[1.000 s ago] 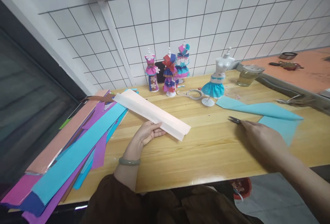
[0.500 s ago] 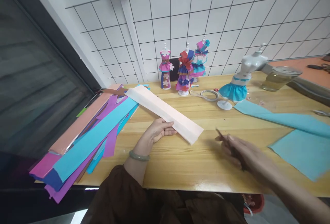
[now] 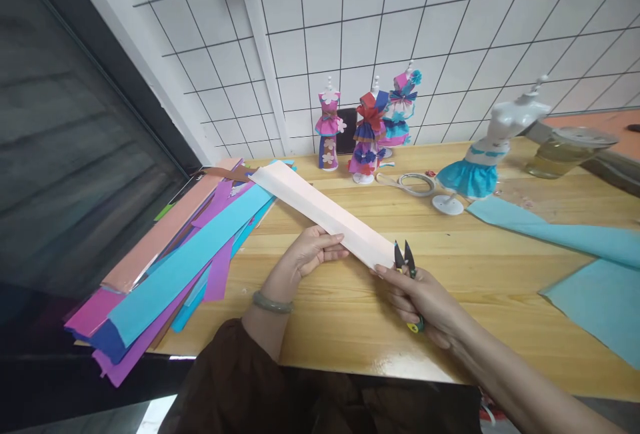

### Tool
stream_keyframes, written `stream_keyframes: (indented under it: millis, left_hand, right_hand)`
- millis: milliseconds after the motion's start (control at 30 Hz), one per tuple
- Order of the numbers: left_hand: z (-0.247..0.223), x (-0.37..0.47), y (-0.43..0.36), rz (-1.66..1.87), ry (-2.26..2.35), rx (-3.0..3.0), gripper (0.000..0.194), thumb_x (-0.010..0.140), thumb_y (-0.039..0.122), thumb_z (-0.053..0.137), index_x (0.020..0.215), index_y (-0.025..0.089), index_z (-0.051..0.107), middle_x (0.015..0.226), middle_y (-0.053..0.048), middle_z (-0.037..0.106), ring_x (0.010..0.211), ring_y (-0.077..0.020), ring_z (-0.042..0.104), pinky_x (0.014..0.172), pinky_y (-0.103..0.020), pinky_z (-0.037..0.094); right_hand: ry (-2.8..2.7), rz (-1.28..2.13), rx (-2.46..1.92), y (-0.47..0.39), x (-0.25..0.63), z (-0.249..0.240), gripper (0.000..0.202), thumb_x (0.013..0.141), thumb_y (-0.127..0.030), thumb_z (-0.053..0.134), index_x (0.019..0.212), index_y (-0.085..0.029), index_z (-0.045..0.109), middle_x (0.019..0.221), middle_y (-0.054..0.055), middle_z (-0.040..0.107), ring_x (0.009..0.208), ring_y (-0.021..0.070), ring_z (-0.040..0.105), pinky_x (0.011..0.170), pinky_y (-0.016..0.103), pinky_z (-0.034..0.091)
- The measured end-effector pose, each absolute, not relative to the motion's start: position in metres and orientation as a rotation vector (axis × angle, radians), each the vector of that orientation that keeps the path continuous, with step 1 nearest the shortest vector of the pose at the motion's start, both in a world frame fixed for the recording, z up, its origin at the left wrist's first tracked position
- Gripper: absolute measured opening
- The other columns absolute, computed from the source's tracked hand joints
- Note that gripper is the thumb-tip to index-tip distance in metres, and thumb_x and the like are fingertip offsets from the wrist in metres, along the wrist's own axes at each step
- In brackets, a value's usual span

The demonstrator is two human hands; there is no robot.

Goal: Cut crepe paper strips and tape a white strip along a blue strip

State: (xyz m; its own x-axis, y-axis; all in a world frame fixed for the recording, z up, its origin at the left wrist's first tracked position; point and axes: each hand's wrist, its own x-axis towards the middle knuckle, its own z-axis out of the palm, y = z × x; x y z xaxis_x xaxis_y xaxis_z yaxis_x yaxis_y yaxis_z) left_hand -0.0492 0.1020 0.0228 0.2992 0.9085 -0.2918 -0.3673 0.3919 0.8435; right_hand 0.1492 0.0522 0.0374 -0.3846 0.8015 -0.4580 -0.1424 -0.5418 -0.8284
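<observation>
A folded pale pink paper strip slants across the middle, its far end lying over the pile of coloured papers. My left hand pinches its lower edge between thumb and fingers. At the strip's near right end is my right hand, its thumb and forefinger on the corner. The same hand holds small dark snips with yellow on the handle, blades apart and pointing up beside the strip's end.
Coloured paper strips are piled at the left. Small dressed forms stand at the back, beside a tape roll. A white mannequin in a blue skirt, a glass jar and light blue paper are at the right.
My right hand has moved left and up with the snips and now touches the strip's near end. The snips' blades show apart. The view has shifted slightly.
</observation>
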Motion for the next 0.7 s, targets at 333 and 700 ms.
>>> stream_keyframes:
  millis: [333,700]
  left_hand:
    - [0.021,-0.046,0.098,0.867,0.871,0.822,0.027,0.066,0.022,0.069,0.089,0.009,0.061,0.092,-0.012,0.064,0.076,-0.0148,0.062,0.069,-0.025,0.051]
    - [0.021,-0.041,0.098,0.781,0.932,0.825,0.025,0.067,0.026,0.068,0.085,0.009,0.062,0.075,-0.011,0.067,0.068,-0.0148,0.063,0.062,-0.024,0.05]
  right_hand:
    - [-1.207,1.85,-1.376,0.055,0.149,0.032,0.043,0.066,-0.056,0.056,0.052,-0.02,0.038,0.034,-0.011,0.021,0.029,0.0032,0.019,0.03,0.02,0.018]
    - [-1.725,1.249,-1.404,0.061,0.155,0.032,0.031,0.069,-0.047,0.055,0.075,-0.017,0.06,0.065,0.003,0.06,0.06,0.0156,0.052,0.051,0.024,0.037]
